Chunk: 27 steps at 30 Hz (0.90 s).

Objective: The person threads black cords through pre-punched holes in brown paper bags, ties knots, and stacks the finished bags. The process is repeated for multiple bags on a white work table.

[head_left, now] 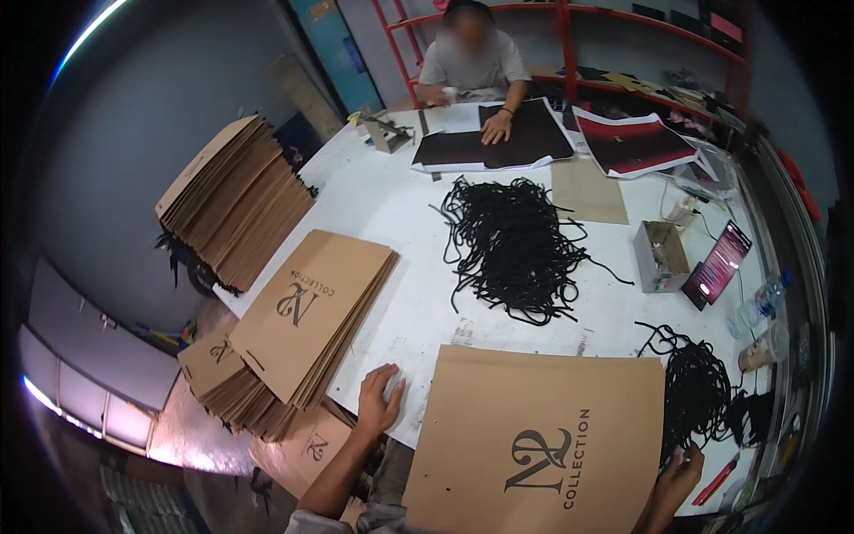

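A flat brown paper bag (471,427) with black print lies in front of me at the table's near edge, small holes along its left side. Left of it, my left hand (381,400) rests by the table edge, fingers stretched out and holding nothing. At the bag's lower right edge, my right hand (680,476) has its fingers closed at the near end of a small pile of black cords (698,392); a cord seems pinched between them, partly hidden. A larger heap of black cords (516,249) lies mid-table.
Stacked paper bags (311,303) overhang the table's left edge, with a taller stack (236,196) behind. Across the table (405,294), a person (476,67) presses a hand on dark printed sheets (525,133). Right are a box (663,258), phone (719,262), bottle (761,303) and red cutter (714,481).
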{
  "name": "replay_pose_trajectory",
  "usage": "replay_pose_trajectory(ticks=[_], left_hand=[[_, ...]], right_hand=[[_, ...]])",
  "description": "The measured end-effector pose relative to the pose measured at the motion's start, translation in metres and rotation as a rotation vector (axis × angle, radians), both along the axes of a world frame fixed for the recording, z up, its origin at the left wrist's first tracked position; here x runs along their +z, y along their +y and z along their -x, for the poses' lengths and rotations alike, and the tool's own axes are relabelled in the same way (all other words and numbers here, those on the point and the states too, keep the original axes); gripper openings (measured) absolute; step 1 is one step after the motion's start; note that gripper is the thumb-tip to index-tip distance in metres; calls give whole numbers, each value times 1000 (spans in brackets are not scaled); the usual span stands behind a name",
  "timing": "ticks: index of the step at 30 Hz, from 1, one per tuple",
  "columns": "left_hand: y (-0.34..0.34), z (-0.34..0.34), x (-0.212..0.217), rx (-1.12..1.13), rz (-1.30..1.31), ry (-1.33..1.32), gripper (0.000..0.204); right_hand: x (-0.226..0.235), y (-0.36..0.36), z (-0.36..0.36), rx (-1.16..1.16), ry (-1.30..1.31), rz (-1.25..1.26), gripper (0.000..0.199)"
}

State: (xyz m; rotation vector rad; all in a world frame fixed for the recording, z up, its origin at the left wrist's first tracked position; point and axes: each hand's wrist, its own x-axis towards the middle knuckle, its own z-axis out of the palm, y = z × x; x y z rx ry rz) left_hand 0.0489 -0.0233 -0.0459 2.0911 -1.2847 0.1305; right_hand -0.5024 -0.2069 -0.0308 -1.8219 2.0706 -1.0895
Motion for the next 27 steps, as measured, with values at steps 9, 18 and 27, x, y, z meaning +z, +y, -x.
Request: replay_pose_trajectory(ticks=[9,18,27], left_hand=[[-1,-1,5,18,-23,25,26],[5,1,8,23,-15,29,24],[5,-4,3,-30,54,116,22]], right_hand=[[-14,-34,22,161,28,-120,19],[57,-12,-35,455,-184,309,20],[57,56,-187,673,-459,-109,17]])
